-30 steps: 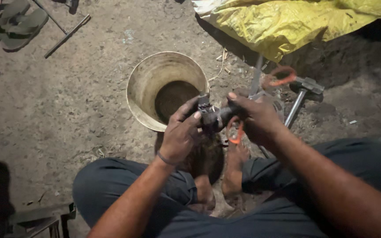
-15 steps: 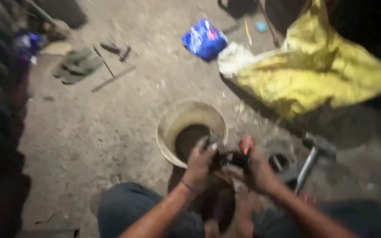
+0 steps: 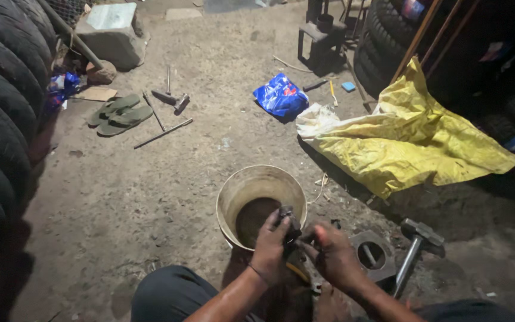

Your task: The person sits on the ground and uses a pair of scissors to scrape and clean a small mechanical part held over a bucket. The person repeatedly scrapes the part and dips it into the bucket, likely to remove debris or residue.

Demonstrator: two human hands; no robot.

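You sit low on the dirt ground, knees wide, so your work stays close in front of you.

The biggest things are the dark tyres stacked down your left side, out of the way but easy to reach. More tyres stand at the far right. A big yellow sack lies crumpled on the ground to your right, with a blue bag just past it.

Right in front of you sits a round pale bucket with dark water or muck at the bottom. It is near your hands, so it looks like a handy place for dipping or dropping things.

A pair of green sandals lies far off to the left, next to a thin rod and a small hammer. A bigger hammer rests by your right knee, beside a square metal block with a hole in it.

Now the small part. Your left hand is curled tight around a small dark metal piece, holding it just over the near rim of the bucket. Your right hand is half closed, its fingers pinching the same piece from the other side. Two hands keep it steady. You cannot tell just what the piece is.
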